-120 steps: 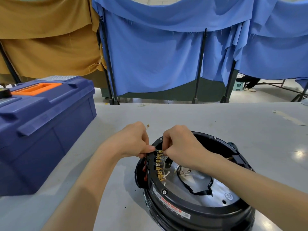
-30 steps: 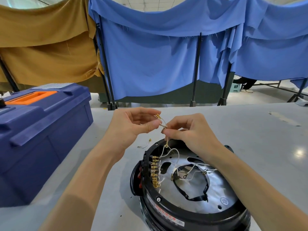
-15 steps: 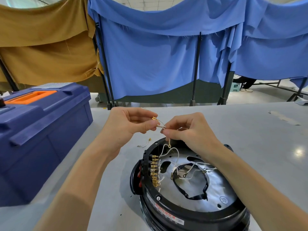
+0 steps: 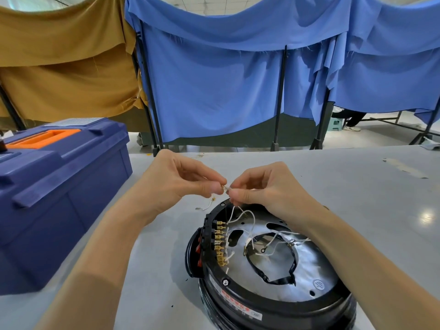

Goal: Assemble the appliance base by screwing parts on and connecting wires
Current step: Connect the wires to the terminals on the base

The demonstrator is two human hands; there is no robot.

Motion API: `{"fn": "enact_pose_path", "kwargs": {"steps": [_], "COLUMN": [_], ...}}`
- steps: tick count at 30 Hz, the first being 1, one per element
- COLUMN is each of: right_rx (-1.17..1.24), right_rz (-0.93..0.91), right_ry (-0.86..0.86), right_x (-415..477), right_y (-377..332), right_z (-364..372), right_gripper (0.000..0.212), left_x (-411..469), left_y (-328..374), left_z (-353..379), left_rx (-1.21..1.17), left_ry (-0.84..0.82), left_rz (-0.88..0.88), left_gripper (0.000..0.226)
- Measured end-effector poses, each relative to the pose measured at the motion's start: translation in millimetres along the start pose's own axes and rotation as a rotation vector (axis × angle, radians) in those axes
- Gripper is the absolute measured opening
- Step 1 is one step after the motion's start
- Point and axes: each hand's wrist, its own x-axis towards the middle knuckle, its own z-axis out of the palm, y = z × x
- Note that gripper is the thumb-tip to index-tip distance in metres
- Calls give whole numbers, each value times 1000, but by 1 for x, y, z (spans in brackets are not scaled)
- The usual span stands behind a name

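Listing contents of grey work table (image 4: 333, 186), head view:

Appliance base (image 4: 273, 270): round, black-rimmed, lying underside up on the table, near edge, right of centre. Silver metal plate (image 4: 316, 265) inside the rim, with a dark curved band (image 4: 283, 270) around a central opening. Red-and-white label on the near rim; text too small to read.

Terminal block (image 4: 220, 244): column of brass spade terminals on the base's left inner rim, red parts showing on the outer side.

White wires (image 4: 240, 216): several thin leads rising from the base interior; others lie across the plate, two ending in ring lugs.

Left hand (image 4: 176, 182): raised above the far rim of the base, thumb and forefinger pinched together on a small metal connector (image 4: 225, 187).

Right hand (image 4: 264, 189): just beside the left, fingertips nearly touching it, thumb and forefinger pinched on the white wires where they meet that connector; remaining fingers curled.

Loose wire piece (image 4: 207, 206): short, with a brass end, lying on the table left of the base, below the left hand.

Toolbox (image 4: 59, 186): blue, closed, orange handle on the lid, at table's left.

Backdrop: blue cloth (image 4: 226, 86) and tan cloth (image 4: 64, 67) hung over black stands
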Motion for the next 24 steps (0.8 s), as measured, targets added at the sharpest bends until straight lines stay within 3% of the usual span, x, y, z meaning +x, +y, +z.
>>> {"fn": "enact_pose_path", "kwargs": {"steps": [6, 17, 24], "right_rx": [-135, -192, -471], "right_rz": [-8, -44, -18], "right_ry": [18, -160, -197], "right_x": [-1, -1, -1], "right_y": [-1, 2, -1], "right_z": [3, 2, 11], "right_gripper": [6, 4, 4], "left_x": [-1, -3, -3], "left_y": [1, 2, -11], "left_z": [1, -4, -8], "left_rx": [36, 81, 402], "left_ry": [-38, -182, -172], "left_rz": [-99, -234, -447], "left_gripper": [25, 29, 8]}}
